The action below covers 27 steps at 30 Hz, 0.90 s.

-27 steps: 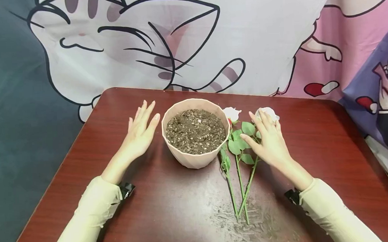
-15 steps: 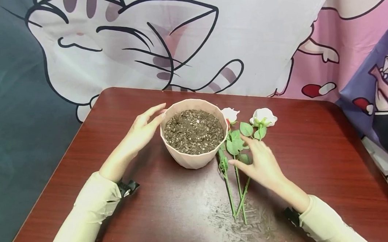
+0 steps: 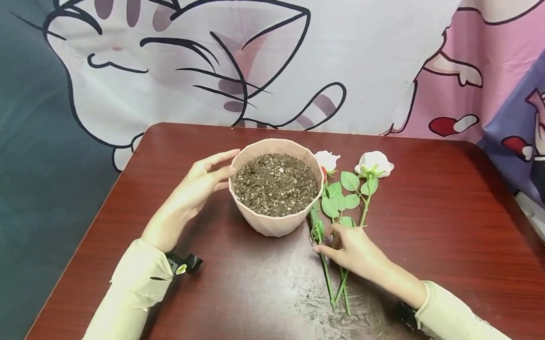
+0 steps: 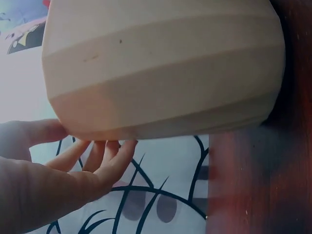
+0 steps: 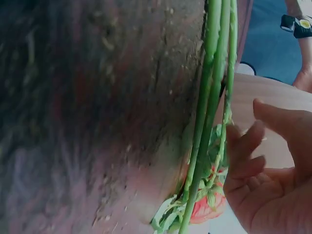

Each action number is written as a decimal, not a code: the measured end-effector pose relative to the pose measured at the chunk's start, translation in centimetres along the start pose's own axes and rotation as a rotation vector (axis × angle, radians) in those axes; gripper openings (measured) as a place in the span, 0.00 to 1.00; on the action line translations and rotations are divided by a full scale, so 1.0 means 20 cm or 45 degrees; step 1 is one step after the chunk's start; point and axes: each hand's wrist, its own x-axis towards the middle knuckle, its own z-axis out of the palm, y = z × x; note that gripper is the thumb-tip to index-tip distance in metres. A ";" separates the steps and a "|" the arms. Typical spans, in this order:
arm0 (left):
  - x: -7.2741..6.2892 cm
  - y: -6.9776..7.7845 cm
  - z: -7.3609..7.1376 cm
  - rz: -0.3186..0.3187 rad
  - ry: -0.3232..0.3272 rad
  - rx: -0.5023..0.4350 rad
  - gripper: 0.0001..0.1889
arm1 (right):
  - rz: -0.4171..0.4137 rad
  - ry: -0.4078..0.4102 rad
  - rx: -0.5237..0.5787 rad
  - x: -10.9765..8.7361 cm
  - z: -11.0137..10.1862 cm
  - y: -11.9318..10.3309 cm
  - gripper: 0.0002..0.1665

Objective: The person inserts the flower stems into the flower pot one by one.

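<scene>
The left hand (image 3: 192,189), fingers loosely bent, had come in to touch the pot (image 3: 274,224) near its rim, apparently steadying it; just right of the pot lay three roses (image 3: 332,205), and the right hand (image 3: 357,248) had left the rightmost white bloom (image 3: 374,163) for their stems (image 3: 327,277), thumb and fingers parted, gripping none, so they seemed within reach but untaken

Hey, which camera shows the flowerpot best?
The head view: it shows the flowerpot nearly whole, with its rim and soil. The left wrist view shows only its side, cut off at the top; the right wrist view, just a pale part behind the stems and right hand.
</scene>
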 end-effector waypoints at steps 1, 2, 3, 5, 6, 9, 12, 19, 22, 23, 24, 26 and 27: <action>0.00 0.00 0.01 -0.006 0.005 -0.010 0.25 | 0.005 -0.018 -0.022 0.00 0.00 0.00 0.17; 0.01 0.01 0.01 -0.013 0.013 -0.014 0.25 | 0.003 -0.036 -0.044 0.01 0.00 0.00 0.16; 0.01 0.01 0.01 -0.018 0.021 -0.015 0.25 | 0.002 -0.052 -0.065 0.01 0.00 0.00 0.15; 0.01 0.02 0.01 -0.027 0.035 -0.006 0.25 | -0.001 -0.089 -0.093 0.02 0.00 -0.01 0.13; 0.01 0.03 0.01 -0.032 0.039 0.001 0.25 | -0.006 -0.111 -0.099 0.02 0.00 -0.01 0.12; 0.01 0.04 0.01 -0.059 0.056 0.016 0.24 | -0.009 -0.179 -0.082 0.02 0.01 -0.01 0.09; 0.02 0.03 0.02 -0.092 0.075 0.028 0.23 | 0.032 -0.267 0.004 0.01 0.02 -0.01 0.08; 0.02 0.01 0.01 -0.075 0.102 0.044 0.23 | 0.132 -0.417 0.311 0.02 -0.01 0.01 0.05; 0.03 0.01 0.01 -0.055 0.104 0.028 0.23 | 0.138 -0.434 0.411 0.02 -0.04 0.02 0.06; 0.02 0.01 0.01 -0.050 0.101 0.029 0.23 | 0.135 -0.437 0.453 0.02 -0.05 0.02 0.07; 0.02 0.01 0.01 -0.047 0.099 0.026 0.23 | 0.132 -0.434 0.483 0.02 -0.06 0.02 0.08; 0.02 0.01 0.02 -0.047 0.096 0.021 0.22 | 0.103 -0.409 0.508 0.01 -0.10 0.03 0.08; 0.02 0.01 0.02 -0.047 0.095 0.019 0.22 | 0.090 -0.389 0.516 0.01 -0.12 0.03 0.08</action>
